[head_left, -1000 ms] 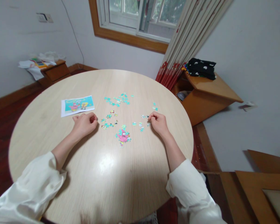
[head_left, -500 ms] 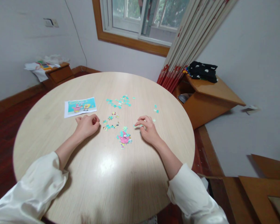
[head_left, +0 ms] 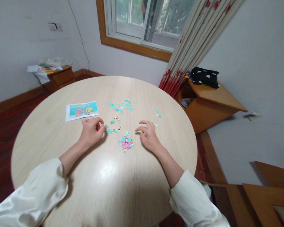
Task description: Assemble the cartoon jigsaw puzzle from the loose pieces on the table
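Small jigsaw pieces lie scattered on a round pale wooden table [head_left: 104,183]. A joined pink and teal patch of puzzle [head_left: 126,143] sits between my hands. My left hand [head_left: 91,130] rests curled on the table, its fingertips pinched together beside a loose cluster of pieces [head_left: 112,129]. My right hand [head_left: 148,135] lies just right of the joined patch, fingers spread and bent, fingertips over small teal pieces. A printed reference picture [head_left: 81,110] lies beyond my left hand. More teal pieces [head_left: 120,105] are farther back.
A few stray pieces [head_left: 158,114] lie toward the table's right edge. A tilted wooden cabinet [head_left: 208,104] with dark cloth on it stands at the right by a curtain [head_left: 194,41]. A low cabinet with papers [head_left: 54,74] is at the back left.
My right hand has moved left from the pieces at the right to beside the pink patch and its fingers have spread. My left hand has shifted slightly right toward the loose cluster.
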`<action>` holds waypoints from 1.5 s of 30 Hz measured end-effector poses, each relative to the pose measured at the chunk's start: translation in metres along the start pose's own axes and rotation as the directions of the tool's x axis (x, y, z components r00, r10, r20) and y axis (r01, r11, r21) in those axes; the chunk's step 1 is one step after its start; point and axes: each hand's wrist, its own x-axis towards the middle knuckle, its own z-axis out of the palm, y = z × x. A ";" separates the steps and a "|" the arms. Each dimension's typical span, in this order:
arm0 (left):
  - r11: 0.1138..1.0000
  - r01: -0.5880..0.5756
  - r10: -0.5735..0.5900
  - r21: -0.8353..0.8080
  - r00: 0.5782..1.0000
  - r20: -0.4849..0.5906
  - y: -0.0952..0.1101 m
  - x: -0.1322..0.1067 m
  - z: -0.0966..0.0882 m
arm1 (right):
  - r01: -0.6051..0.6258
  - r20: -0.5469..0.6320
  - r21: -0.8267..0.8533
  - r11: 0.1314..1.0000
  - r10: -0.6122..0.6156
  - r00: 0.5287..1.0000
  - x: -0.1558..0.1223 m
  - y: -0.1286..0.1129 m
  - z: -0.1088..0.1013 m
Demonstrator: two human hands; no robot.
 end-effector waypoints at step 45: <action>0.814 -0.578 0.506 -0.053 0.663 0.552 0.048 -0.049 0.024 | -0.223 0.256 -0.044 0.974 0.226 0.940 0.000 0.017 -0.040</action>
